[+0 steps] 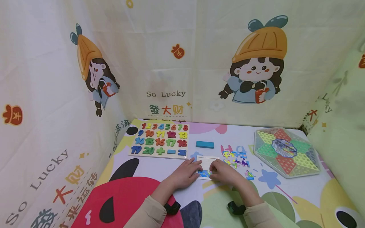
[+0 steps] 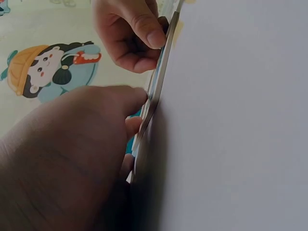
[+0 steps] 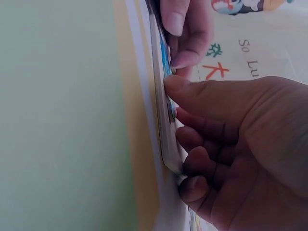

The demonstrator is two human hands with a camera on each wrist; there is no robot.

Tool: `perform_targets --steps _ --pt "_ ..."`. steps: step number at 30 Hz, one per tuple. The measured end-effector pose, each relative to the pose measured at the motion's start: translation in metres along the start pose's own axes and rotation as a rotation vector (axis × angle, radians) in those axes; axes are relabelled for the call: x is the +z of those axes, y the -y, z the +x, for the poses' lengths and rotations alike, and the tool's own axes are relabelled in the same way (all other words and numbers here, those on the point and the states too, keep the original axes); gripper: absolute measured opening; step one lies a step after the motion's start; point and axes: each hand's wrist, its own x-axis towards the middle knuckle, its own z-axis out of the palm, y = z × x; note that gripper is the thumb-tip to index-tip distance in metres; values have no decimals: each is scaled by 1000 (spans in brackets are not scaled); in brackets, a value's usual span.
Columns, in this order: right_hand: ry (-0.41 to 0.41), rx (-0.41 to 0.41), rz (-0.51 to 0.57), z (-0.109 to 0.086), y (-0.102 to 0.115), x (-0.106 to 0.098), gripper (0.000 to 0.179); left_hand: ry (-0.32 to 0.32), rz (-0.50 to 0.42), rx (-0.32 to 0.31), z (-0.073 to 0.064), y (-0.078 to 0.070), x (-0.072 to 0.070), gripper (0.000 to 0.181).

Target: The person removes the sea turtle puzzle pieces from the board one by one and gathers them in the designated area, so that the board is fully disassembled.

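Observation:
A small white puzzle tray lies flat on the table between both hands. Blue jigsaw pieces fill part of its near side. My left hand rests at the tray's left side, its fingertips reaching over the rim; in the left wrist view the thumb touches the tray edge. At the right side, my right hand has curled fingers and appears to pinch a small jigsaw piece between thumb and index finger, against the tray. Fingers hide much of that piece.
Loose jigsaw pieces lie right of the tray, with one piece nearer. Behind are a blue block and a number board. A hexagonal checkers board sits at the right. Printed curtains enclose the table.

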Motion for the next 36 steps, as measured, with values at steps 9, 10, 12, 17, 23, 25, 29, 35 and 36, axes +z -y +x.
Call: perform_targets --steps 9,10,12,17,23,25,29,35,36 --pt "13 50 58 1 4 2 18 -11 -23 -32 3 -2 -2 23" --pt "15 45 65 1 4 1 17 -13 -24 -33 3 -2 -2 23" --pt "14 22 77 0 5 0 15 -20 -24 -35 3 -2 -1 23" --pt "24 14 116 -2 1 -3 16 -27 -30 -37 2 -1 -1 22" --pt "37 21 165 -1 -6 -2 13 -25 -29 -44 2 -1 1 22" --pt "39 27 170 0 -8 -2 10 -25 -30 -47 2 -1 1 22" --pt "26 31 201 -2 -11 -3 6 -22 -35 -54 3 0 2 23" --pt "7 70 232 -10 -17 -10 5 -19 -45 -57 2 -1 3 23" --pt "3 84 234 -12 -20 -11 6 -20 -47 -58 2 -1 3 23"
